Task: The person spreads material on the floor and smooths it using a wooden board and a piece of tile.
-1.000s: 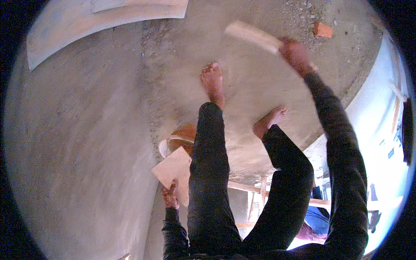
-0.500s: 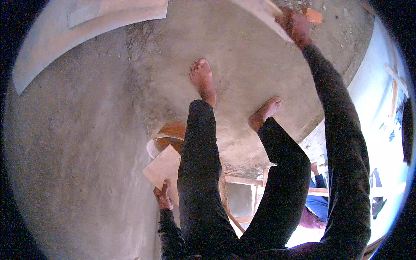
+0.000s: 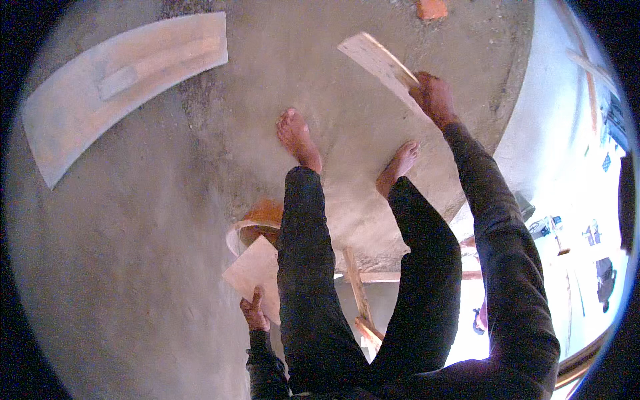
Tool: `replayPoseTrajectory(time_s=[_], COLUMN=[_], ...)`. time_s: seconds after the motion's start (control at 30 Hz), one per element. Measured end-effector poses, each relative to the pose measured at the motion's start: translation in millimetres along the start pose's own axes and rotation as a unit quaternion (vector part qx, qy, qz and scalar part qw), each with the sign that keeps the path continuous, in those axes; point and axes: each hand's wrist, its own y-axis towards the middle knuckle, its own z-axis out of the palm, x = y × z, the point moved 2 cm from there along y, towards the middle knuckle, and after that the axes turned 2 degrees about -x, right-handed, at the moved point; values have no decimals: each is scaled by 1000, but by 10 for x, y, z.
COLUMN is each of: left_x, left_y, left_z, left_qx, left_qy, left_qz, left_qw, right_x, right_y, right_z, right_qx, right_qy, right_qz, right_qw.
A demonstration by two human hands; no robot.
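Note:
My right hand (image 3: 437,100) reaches far forward on the right, its fingers wrapped round the back of a long wooden float (image 3: 377,59). The float lies tilted close over grey cement (image 3: 347,93); whether it touches cannot be told. Low on the left, my left hand (image 3: 255,312) grips the edge of a flat, pale square board (image 3: 257,270), thumb on top. My left leg hides part of that board. Just beyond it stands an orange bucket (image 3: 267,212) with a pale rim, partly hidden by the board and leg.
An orange brick piece (image 3: 432,9) lies at the far edge. A large pale panel (image 3: 133,63) shows at far left. My bare feet stand apart on the cement. Wooden poles (image 3: 358,287) show between my legs, with a bright open area to the right.
My right hand has drawn the float nearer and slightly left. The view has shifted, so the pale panel shows more fully. My left hand still holds the square board.

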Motion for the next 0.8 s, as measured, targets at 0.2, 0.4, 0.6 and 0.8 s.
replayPoseTrajectory(time_s=[0.2, 0.4, 0.6, 0.8], left_x=[-311, -530, -305, -355], left_y=[-108, -280, 230, 64], left_z=[384, 327, 312, 232], left_qx=[-30, 70, 52, 8], left_qy=[22, -44, 32, 128], left_qz=[-5, 34, 35, 44], left_qw=[999, 996, 998, 991], right_x=[-954, -1088, -2063, -971], right_y=[-1187, -1512, -1115, 219], right_z=[-250, 281, 1082, 544], right_qx=[-190, -205, 14, -151], right_qy=[22, 59, -206, 7], right_qz=[216, 390, 334, 507], right_qw=[957, 896, 920, 849])
